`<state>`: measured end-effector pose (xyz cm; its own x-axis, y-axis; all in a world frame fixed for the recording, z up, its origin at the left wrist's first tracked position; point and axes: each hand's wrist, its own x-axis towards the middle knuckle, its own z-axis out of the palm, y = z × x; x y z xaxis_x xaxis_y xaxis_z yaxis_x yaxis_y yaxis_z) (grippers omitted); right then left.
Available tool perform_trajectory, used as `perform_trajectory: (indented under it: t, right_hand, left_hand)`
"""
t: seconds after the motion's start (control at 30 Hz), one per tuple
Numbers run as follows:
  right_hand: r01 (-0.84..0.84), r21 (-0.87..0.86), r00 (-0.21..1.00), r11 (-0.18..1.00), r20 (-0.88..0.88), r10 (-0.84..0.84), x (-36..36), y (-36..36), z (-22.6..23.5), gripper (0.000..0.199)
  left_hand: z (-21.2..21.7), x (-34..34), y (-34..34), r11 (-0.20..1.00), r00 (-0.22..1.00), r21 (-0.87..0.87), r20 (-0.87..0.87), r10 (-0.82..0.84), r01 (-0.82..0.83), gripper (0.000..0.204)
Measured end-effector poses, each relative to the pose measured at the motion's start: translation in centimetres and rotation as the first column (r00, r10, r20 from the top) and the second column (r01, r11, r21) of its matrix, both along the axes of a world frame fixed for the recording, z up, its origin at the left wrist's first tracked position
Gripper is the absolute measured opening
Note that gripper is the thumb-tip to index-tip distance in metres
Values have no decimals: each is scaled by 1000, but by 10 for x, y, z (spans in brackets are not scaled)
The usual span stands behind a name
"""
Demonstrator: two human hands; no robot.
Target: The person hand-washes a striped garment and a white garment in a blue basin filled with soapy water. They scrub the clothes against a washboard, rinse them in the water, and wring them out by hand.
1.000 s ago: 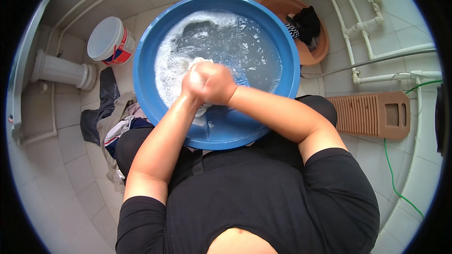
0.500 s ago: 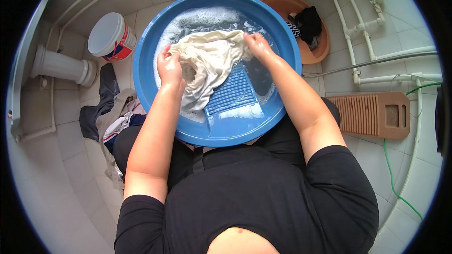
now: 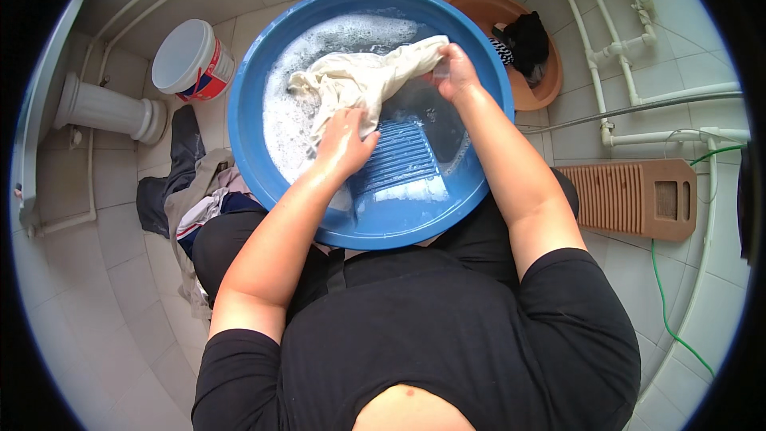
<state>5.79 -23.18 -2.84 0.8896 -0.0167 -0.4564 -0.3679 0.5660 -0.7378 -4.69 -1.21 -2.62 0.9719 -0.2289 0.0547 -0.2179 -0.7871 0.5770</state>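
A wet cream-white cloth [image 3: 351, 80], bunched and partly twisted, lies over the soapy water in a large blue basin [image 3: 247, 144]. Its right end is pulled up toward the basin's right side, where my right hand [image 3: 456, 76] is closed around it. At the cloth's lower edge, my left hand [image 3: 345, 144] grips the fabric with its fingers; the thumb shows to the right. Just right of that hand is the ridged blue washboard surface [image 3: 399, 160], part of the basin. What kind of garment the cloth is, I cannot tell.
A white bucket [image 3: 182, 56] with a red and blue side stands at left, above a pile of clothes [image 3: 187, 183]. An orange basin [image 3: 550, 92] with dark clothes sits at far right. A brown washboard [image 3: 630, 198], pipes [image 3: 594, 72] and a green hose [image 3: 661, 287] line the right.
My left hand has moved right and nearer, from the cloth's left side to its lower edge. My right hand has drawn the cloth's end to the right, stretching it out.
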Motion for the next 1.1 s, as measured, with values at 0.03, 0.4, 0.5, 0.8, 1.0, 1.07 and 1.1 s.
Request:
perform_trajectory:
  t: [0.03, 0.4, 0.5, 0.8, 1.0, 1.07, 1.1]
  right_hand:
    - [60, 20, 998, 998, -3, -60, 5, 0, 1, 35]
    - [-73, -224, 993, 972, -102, 52, 9, -17, 35, 22]
    - [-210, -75, 972, 975, -123, 200, -1, 6, 47, 20]
    - [-324, -75, 888, 943, 318, 331, -64, 69, 147, 32]
    - [-194, -200, 814, 960, 514, 271, -43, 52, 137, 32]
    - [-82, -339, 784, 937, 559, 270, -26, 42, 124, 38]
    - [-93, -424, 780, 901, 532, 330, -21, 31, 119, 50]
  left_hand:
    - [-1, 0, 5, 999, 999, 41, 35, 14, -16, 39]
    - [4, 55, 60, 826, 821, -408, 252, 512, -390, 17]
    - [10, 43, 46, 945, 789, -202, 521, 325, -256, 18]
    - [11, 23, 9, 960, 982, -217, 36, 188, -176, 36]
    - [-9, 35, 27, 765, 939, -576, -327, 109, -290, 26]
    - [-9, 33, 33, 510, 892, -770, -451, -10, -384, 27]
    - [7, 31, 32, 403, 885, -821, -463, -54, -405, 27]
